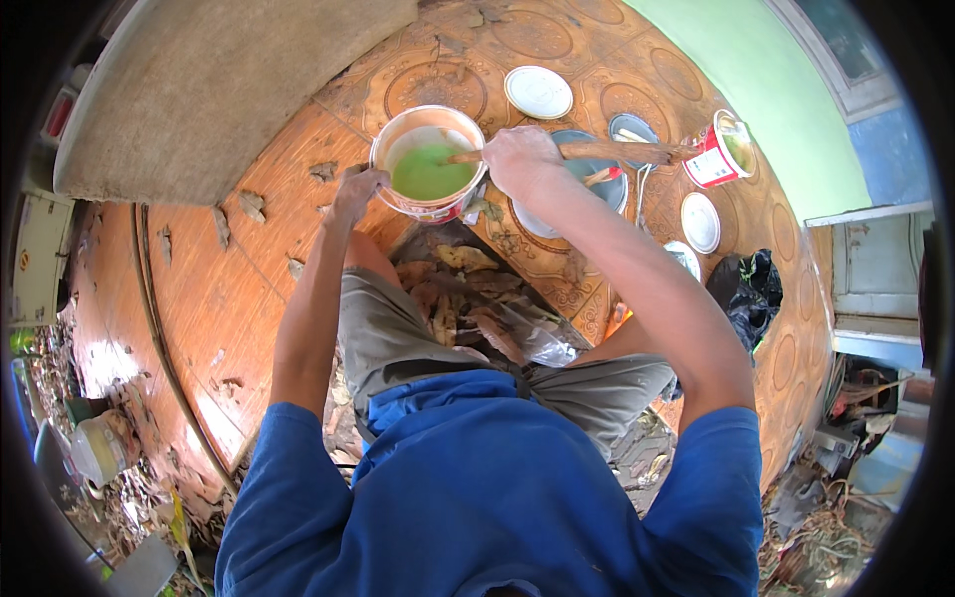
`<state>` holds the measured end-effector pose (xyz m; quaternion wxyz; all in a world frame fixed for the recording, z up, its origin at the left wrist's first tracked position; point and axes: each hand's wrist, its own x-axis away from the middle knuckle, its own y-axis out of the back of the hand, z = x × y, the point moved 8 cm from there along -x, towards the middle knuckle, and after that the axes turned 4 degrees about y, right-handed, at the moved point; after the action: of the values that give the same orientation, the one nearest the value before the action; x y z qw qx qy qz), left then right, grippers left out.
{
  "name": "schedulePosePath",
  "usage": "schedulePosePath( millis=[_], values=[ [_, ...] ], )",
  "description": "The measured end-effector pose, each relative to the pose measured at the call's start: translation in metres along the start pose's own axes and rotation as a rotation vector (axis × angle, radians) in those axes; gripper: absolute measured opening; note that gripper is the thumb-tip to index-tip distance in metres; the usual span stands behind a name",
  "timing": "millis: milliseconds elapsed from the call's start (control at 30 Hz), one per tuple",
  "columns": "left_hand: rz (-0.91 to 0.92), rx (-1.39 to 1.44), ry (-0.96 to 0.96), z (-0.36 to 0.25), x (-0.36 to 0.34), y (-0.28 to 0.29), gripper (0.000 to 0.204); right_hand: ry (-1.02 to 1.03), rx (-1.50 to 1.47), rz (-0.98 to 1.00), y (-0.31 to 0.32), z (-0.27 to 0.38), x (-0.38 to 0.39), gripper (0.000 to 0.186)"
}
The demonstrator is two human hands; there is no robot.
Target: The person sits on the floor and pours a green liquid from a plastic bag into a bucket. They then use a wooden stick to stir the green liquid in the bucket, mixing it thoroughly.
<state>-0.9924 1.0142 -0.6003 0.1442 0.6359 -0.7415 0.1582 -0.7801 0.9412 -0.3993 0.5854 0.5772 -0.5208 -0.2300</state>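
A white paint bucket (pixel 381 149) with red on its side stands on the tiled floor in front of me. Light green paint (pixel 426 173) lies inside it. My left hand (pixel 358 191) is closed on the bucket's left rim. With my right hand (pixel 521 159) I grip a long wooden stick (pixel 622 152), held nearly level over the bucket's right edge. One end of the stick dips into the green paint; the other reaches out to the right. Just beyond that hand, a grey-blue round lid or tray (pixel 594 199) carries a brush with a red part (pixel 603 176).
A smaller red and white bucket (pixel 708 167) stands at the right. White lids (pixel 538 92) lie beyond and to the right. A black plastic bag (pixel 748 291) rests near the green wall (pixel 786 90). Dry leaves (pixel 468 259) lie before my legs. A grey slab (pixel 209 90) stands at left.
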Motion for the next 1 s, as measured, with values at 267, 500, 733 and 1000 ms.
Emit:
schedulePosePath(
  millis=[267,500,733,1000],
  values=[
    [0.084,-0.051,-0.163,-0.045,0.042,-0.058,0.026,-0.006,0.010,-0.119,0.025,-0.014,0.036,0.017],
    [-0.003,-0.086,-0.166,-0.038,0.051,-0.060,0.036,-0.051,-0.067,-0.109,-0.005,-0.020,0.072,0.019],
    [0.130,-0.091,-0.210,-0.044,0.059,-0.079,0.037,-0.053,-0.162,-0.144,-0.021,-0.016,0.091,0.019],
    [0.109,-0.102,-0.183,-0.040,0.063,-0.079,0.041,-0.183,-0.223,-0.140,-0.030,-0.037,0.103,0.021]
  ],
)
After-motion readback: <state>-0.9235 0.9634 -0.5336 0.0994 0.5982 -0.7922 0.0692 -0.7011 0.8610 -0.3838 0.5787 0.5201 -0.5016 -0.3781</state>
